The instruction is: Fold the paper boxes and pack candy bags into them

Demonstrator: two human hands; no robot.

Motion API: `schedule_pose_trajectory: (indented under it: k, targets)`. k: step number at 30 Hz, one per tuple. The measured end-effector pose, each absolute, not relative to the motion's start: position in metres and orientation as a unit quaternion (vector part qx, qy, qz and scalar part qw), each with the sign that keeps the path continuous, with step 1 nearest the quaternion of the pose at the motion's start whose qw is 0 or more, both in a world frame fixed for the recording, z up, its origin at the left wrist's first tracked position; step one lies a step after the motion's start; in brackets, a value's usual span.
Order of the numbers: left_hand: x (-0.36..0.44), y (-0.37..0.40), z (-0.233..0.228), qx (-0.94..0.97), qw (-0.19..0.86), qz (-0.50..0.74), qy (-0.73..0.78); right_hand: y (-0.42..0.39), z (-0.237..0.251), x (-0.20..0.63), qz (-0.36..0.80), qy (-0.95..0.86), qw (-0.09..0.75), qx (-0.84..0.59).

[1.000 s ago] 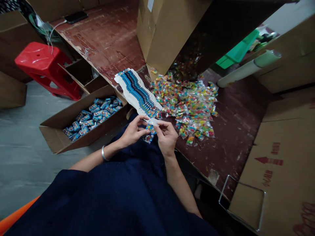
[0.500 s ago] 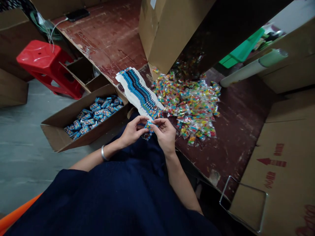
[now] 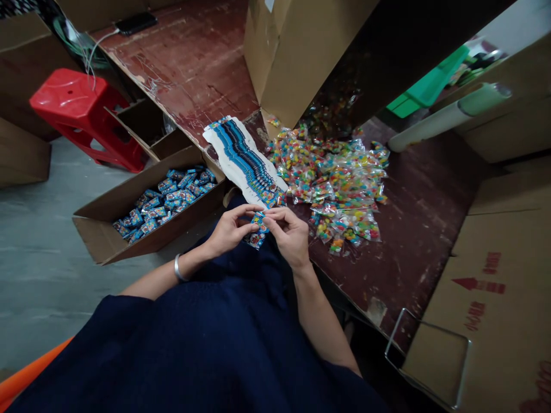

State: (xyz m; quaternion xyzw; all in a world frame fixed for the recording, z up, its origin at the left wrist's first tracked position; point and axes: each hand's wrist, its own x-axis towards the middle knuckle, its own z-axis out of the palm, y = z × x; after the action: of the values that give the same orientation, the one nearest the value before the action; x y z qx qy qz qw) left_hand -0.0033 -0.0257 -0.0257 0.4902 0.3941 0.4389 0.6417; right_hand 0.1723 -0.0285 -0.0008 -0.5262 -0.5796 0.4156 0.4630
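Note:
Between my two hands, close above my lap, is a small blue printed candy box (image 3: 256, 238). My left hand (image 3: 229, 232) pinches it from the left with thumb and fingers. From the right, my right hand (image 3: 290, 236) grips its upper edge, thumb and fingertips closed together. Just beyond my fingers a fanned row of flat blue-and-white cartons (image 3: 246, 160) lies along the table edge. Right of that row is a heap of clear bags of colourful candies (image 3: 340, 180). Several folded blue candy boxes (image 3: 167, 195) fill an open cardboard box (image 3: 183, 225) on my left.
A large cardboard box (image 3: 286, 63) stands on the dark red table (image 3: 404, 229), its shadowed opening near the candy bags. Left are a red stool (image 3: 71, 94) and a phone (image 3: 135, 23) on a cable. At right, a metal wire frame (image 3: 467, 361) adjoins another carton (image 3: 486, 258).
My fingers have shifted slightly on the candy box, and more of its printed face shows below them. Both hands stay in nearly the same place.

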Motion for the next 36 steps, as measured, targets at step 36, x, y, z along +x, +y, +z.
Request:
schedule_pose_trajectory:
  k: [36]
  targets:
    - [-0.016,0.013,-0.032,0.255,0.872,0.306,0.285,-0.056,-0.014,0.179,0.183,-0.762,0.421,-0.457]
